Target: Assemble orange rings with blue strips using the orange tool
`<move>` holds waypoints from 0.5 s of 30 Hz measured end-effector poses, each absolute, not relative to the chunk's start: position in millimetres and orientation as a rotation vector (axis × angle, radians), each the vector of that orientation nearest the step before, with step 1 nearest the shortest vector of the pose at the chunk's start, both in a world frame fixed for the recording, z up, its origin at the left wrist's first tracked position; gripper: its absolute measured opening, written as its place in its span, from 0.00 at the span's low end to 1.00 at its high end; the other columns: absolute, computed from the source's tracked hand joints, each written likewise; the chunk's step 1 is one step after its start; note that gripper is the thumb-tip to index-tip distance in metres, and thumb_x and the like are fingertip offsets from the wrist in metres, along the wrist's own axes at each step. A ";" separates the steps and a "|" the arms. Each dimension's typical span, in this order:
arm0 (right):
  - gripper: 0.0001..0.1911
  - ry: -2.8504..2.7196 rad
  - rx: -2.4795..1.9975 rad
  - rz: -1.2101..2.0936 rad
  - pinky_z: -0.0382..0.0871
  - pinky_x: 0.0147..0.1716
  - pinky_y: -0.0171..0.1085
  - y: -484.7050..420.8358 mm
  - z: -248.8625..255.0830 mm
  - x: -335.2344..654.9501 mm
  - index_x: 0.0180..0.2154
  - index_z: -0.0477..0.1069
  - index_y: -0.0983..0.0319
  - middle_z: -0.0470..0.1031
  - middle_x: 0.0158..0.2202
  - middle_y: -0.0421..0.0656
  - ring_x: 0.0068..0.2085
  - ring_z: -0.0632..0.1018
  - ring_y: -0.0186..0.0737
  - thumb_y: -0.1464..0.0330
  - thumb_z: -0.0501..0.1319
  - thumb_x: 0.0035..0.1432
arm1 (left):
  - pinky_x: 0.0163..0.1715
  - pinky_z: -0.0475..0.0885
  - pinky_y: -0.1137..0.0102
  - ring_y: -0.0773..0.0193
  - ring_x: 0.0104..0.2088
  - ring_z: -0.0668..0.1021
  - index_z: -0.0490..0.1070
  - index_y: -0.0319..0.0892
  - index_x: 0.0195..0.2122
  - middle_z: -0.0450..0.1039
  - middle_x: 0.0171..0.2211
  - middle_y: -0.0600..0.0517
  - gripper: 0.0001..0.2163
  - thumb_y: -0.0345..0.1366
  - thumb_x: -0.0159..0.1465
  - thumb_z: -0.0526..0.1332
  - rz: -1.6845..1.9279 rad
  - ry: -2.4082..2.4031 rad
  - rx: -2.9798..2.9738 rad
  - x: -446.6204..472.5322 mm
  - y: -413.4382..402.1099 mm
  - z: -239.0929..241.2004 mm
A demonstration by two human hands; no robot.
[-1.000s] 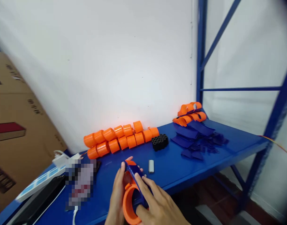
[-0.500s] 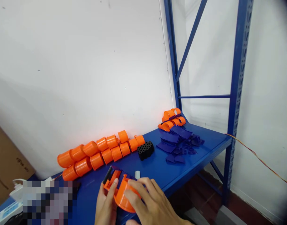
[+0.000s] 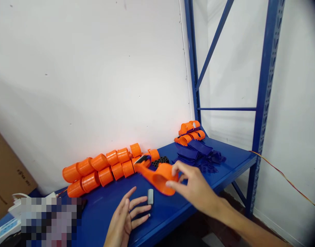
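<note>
Holding an orange assembled piece [image 3: 157, 175] clear of the blue shelf [image 3: 170, 209], the right hand [image 3: 196, 188] pinches its wide flared end between thumb and fingertips, so the narrower end, which carries a dark insert, points back toward the wall. The grip sits at the rim, probably because that is the broadest edge and leaves the rest of the part free of the fingers. The piece hangs above the shelf surface, in front of the row of orange cylinders [image 3: 106, 168] and just before the black honeycomb block [image 3: 161, 160], part of which it hides. The left hand [image 3: 126, 216] holds nothing: fingers spread wide and relaxed, palm turned partly up, hovering low over the shelf with its fingertips just beside a small grey block [image 3: 150, 196] lying flat there; contact with the block cannot be confirmed. The cylinders lie on their sides in two stacked rows against the white wall, which keeps them from rolling. Further right, a heap of dark blue flat pieces [image 3: 196, 154] lies on the shelf, with a smaller cluster of orange curved shells [image 3: 189, 132] behind it in the corner by the rack upright [image 3: 193, 68]. A white power strip [image 3: 8, 223] sits at the far left edge, next to a blurred-out patch. An orange-red wire [image 3: 288, 181] trails off the shelf's right end.
</note>
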State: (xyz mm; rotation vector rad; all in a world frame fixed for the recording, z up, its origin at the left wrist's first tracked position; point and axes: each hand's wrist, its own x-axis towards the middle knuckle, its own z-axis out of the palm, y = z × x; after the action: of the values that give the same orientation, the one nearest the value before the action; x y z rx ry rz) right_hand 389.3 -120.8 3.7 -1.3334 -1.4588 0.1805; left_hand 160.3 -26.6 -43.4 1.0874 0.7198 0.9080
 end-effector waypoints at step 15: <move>0.13 -1.366 -2.031 0.288 0.75 0.36 0.40 53.5 53.1 552.7 0.47 0.71 0.65 0.75 0.42 0.45 0.37 0.78 0.38 0.63 0.60 0.65 | 0.39 0.78 0.57 0.48 0.41 0.81 0.68 0.39 0.53 0.79 0.41 0.42 0.22 0.46 0.62 0.62 0.882 0.778 1.170 157.6 -27.3 -43.2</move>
State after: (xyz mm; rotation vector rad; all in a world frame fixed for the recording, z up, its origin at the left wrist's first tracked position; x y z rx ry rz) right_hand 552.7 53.5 53.1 -2.0307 -1.3657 0.2876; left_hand 157.6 -27.3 -43.2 1.1700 0.7783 0.8819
